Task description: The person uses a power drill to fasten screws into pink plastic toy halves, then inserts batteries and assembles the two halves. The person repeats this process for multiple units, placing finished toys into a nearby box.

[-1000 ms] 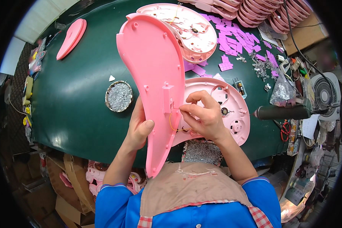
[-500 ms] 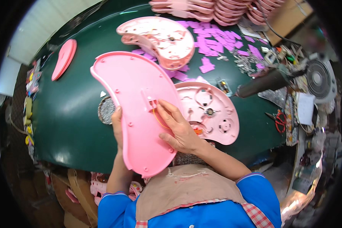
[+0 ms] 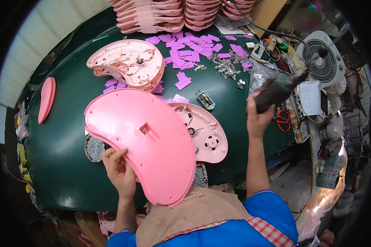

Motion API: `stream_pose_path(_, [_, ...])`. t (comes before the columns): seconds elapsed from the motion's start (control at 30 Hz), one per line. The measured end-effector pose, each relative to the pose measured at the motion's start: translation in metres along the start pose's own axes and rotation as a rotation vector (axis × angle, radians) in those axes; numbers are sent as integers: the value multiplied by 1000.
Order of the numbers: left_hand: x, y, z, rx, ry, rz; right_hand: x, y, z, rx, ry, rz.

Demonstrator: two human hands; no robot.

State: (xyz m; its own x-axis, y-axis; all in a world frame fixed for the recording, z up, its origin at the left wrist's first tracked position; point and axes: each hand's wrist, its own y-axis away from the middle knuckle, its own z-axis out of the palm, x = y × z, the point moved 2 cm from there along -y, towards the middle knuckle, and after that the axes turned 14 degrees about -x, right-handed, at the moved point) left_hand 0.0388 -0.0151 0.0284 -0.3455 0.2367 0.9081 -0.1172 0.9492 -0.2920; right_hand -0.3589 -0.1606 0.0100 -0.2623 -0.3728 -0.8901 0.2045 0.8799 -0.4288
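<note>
A large pink curved cover [image 3: 160, 164] lies smooth side up over a matching pink shell [image 3: 202, 152] with round fittings inside. The cover has a rectangular opening near its middle and overlaps my apron at its near end. My left hand [image 3: 121, 173] is closed at the cover's left edge, fingertips on the rim. Farther right, my right hand [image 3: 259, 117] grips a dark, corded electric screwdriver [image 3: 276, 92], somewhat blurred. Beside my left hand stands a round tin [image 3: 95, 149] of small grey metal parts.
Another wired pink shell [image 3: 148, 64] sits beyond the cover. Purple pieces [image 3: 185, 53] and metal clips [image 3: 226, 66] are scattered behind. Stacked pink shells [image 3: 150, 18] line the back; a fan [image 3: 321, 55] and red-handled scissors [image 3: 282, 119] are on the right.
The cover has been turned over from its ribbed side and now rests over the shell. My right hand has left it and taken hold of the screwdriver on the right.
</note>
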Motion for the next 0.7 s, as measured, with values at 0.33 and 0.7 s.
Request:
stream_pose_path(0.33, [-109, 26, -12, -516, 1178, -885, 13, -76, 108, -314, 209, -108])
stream_pose_path(0.7, [-104, 12, -66, -170, 1031, -571, 139, -143, 145, -541, 729, 67])
